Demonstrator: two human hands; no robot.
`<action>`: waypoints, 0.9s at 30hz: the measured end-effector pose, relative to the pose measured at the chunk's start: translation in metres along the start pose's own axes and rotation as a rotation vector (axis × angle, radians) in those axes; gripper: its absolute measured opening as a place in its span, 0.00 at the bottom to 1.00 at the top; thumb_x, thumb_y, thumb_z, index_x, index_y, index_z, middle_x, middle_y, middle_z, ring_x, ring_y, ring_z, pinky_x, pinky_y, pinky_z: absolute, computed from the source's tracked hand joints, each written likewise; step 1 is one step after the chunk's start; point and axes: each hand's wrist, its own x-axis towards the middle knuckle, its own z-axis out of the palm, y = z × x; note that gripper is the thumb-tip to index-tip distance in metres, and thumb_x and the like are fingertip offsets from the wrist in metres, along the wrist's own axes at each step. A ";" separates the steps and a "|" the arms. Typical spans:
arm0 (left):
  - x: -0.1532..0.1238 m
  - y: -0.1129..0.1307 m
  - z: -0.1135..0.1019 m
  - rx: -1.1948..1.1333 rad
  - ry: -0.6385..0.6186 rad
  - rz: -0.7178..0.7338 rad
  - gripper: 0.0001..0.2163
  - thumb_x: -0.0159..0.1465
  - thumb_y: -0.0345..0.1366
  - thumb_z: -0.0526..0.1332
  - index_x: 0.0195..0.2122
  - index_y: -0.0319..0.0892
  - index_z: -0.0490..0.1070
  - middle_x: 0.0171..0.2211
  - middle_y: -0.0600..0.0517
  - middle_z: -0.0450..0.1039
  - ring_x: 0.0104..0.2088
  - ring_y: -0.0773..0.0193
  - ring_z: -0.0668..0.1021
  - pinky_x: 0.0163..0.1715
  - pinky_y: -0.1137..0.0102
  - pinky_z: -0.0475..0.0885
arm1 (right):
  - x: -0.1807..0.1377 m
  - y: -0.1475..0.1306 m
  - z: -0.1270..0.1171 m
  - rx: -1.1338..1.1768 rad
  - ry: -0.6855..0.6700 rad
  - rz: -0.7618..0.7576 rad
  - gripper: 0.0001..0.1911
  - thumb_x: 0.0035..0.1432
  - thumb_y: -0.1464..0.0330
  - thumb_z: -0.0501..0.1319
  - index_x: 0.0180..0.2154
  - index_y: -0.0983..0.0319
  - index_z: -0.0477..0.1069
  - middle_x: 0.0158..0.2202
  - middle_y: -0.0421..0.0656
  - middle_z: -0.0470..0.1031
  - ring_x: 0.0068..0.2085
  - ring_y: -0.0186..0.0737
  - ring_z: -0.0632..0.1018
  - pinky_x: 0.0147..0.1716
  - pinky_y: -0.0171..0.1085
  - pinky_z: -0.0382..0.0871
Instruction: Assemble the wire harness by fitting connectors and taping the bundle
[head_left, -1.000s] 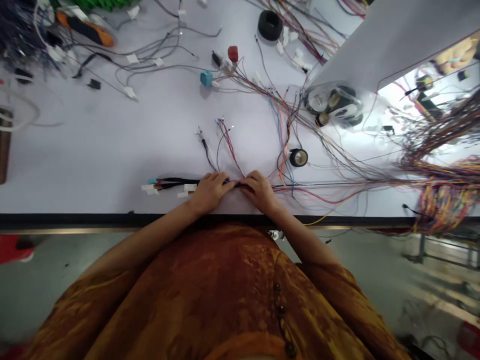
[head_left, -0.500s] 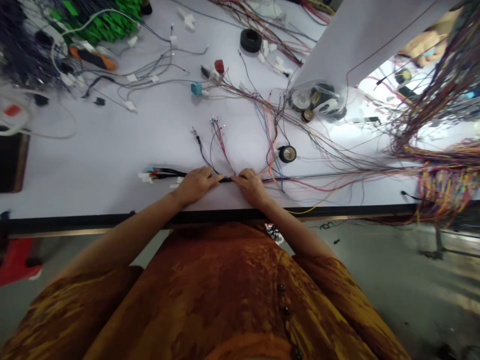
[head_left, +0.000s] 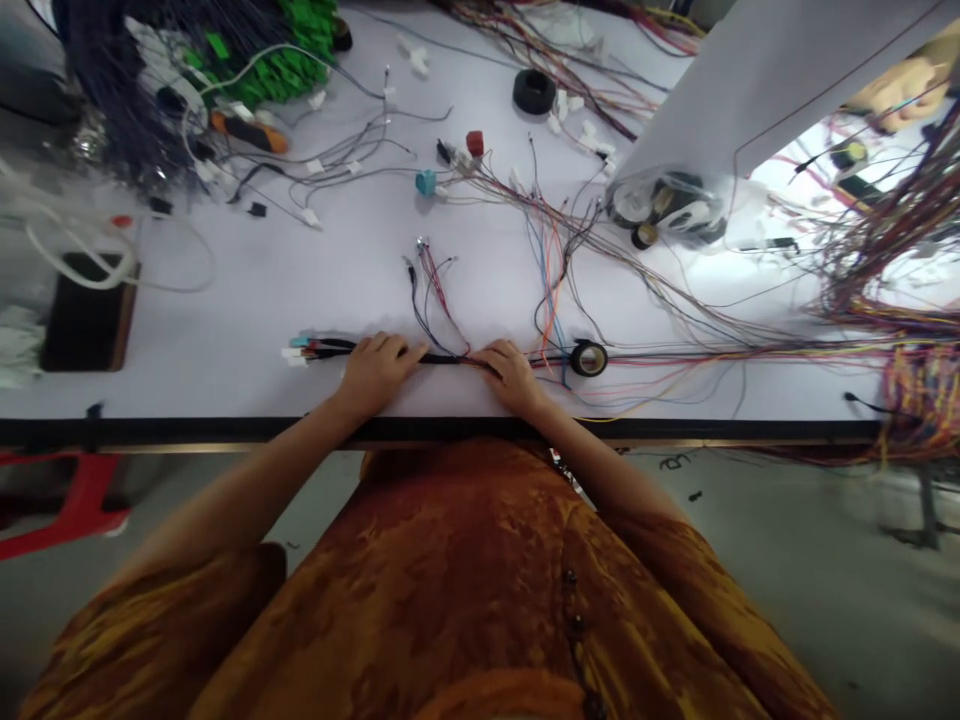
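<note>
A wire harness [head_left: 442, 358], partly wrapped in black, lies along the front of the table. My left hand [head_left: 377, 374] has its fingers closed over the harness near its left end, where white and teal connectors [head_left: 300, 350] stick out. Farther right, my right hand [head_left: 511, 376] is closed on the same harness beside a branch of thin red and dark wires [head_left: 439, 290] that points away from me. Just right of that hand, a roll of black tape [head_left: 589, 358] rests at the wires. My fingers hide parts of the bundle.
A phone [head_left: 86, 315] lies at left, with an orange-and-black tool [head_left: 250, 132] and green-tipped wires [head_left: 300, 60] behind. A second tape roll [head_left: 534, 92] sits farther back. Bundled wires [head_left: 862, 280] fill the right side. Another person's hand [head_left: 900, 92] shows at upper right.
The view has shifted, so the table appears farther right. My hands have moved apart along the harness, the left one going left. The near tape roll has come closer to the front, onto the wires.
</note>
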 end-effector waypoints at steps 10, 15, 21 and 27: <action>-0.005 0.043 0.000 -0.094 -0.010 0.014 0.22 0.71 0.31 0.51 0.65 0.33 0.68 0.66 0.37 0.67 0.66 0.46 0.68 0.64 0.52 0.64 | 0.002 -0.003 0.003 0.071 0.034 -0.023 0.10 0.65 0.69 0.59 0.43 0.60 0.79 0.41 0.49 0.77 0.45 0.46 0.76 0.49 0.48 0.73; -0.003 0.047 0.010 -0.025 -0.159 -0.032 0.26 0.69 0.36 0.54 0.66 0.33 0.67 0.68 0.38 0.62 0.68 0.44 0.68 0.66 0.49 0.64 | 0.012 -0.007 -0.038 0.035 0.070 -0.106 0.10 0.65 0.65 0.63 0.46 0.59 0.79 0.42 0.49 0.79 0.46 0.46 0.79 0.48 0.46 0.77; 0.012 0.041 0.018 -0.011 -0.224 -0.071 0.31 0.66 0.44 0.57 0.67 0.31 0.66 0.69 0.38 0.58 0.69 0.43 0.66 0.66 0.48 0.65 | 0.042 -0.054 -0.216 -0.168 0.519 -0.254 0.10 0.67 0.66 0.60 0.47 0.54 0.77 0.44 0.46 0.79 0.47 0.43 0.79 0.50 0.45 0.75; 0.012 0.049 0.012 0.060 -0.245 -0.118 0.30 0.66 0.43 0.55 0.67 0.34 0.65 0.70 0.40 0.54 0.69 0.45 0.65 0.67 0.48 0.63 | 0.093 -0.069 -0.390 -0.514 0.979 -0.206 0.10 0.65 0.66 0.58 0.41 0.59 0.78 0.40 0.44 0.79 0.44 0.43 0.78 0.51 0.46 0.73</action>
